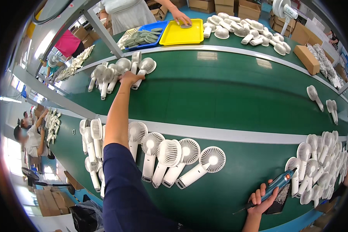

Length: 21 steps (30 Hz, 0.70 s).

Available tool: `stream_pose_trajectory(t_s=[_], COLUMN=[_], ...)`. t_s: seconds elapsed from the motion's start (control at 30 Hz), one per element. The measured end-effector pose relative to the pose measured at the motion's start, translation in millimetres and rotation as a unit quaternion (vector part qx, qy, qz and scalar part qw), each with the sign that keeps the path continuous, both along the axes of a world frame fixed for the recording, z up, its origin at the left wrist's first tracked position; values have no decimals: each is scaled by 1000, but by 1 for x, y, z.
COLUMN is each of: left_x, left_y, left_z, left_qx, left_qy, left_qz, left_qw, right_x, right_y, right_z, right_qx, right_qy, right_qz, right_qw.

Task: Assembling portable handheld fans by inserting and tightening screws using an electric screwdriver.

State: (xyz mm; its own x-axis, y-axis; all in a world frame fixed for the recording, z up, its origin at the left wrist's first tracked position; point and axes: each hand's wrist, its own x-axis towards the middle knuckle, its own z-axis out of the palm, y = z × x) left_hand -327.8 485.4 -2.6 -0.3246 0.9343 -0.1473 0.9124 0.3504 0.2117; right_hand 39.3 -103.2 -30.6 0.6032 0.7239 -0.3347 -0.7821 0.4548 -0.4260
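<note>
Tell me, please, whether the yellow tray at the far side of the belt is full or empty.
Nearly empty: the yellow tray shows bare yellow all over, except one small grey round part under another person's hand.

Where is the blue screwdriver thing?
The blue electric screwdriver is in the person's right hand, low on the right of the head view. It sits just left of the big pile of white handheld fans on the green table.

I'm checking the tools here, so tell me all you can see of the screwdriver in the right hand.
The electric screwdriver has a slim teal-blue plastic body with an orange button near its far end and a thin dark bit pointing down-left. The right hand is wrapped around its lower body, holding it slanted above the green table, beside a dark tray.
</note>
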Motion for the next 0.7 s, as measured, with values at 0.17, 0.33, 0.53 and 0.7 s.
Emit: stream_pose_trajectory(t_s=[0.17, 0.33, 0.53, 0.7], left_x=[-16, 8, -21, -51], left_y=[-15, -66, -170, -389], left_z=[-8, 3, 69, 120], left_qx=[21, 60, 109, 149], left_qy=[-97, -110, -191, -191], left_qz=[-165, -194, -248, -186], left_qw=[981, 973, 943, 952], right_x=[-3, 0, -2, 9], right_y=[8, 3, 5, -3], right_z=[10, 8, -3, -1], right_qx=[-13, -10, 34, 83], right_qy=[-10, -4, -30, -46], right_qz=[3, 14, 61, 91], right_qw=[1000, 1000, 997, 991])
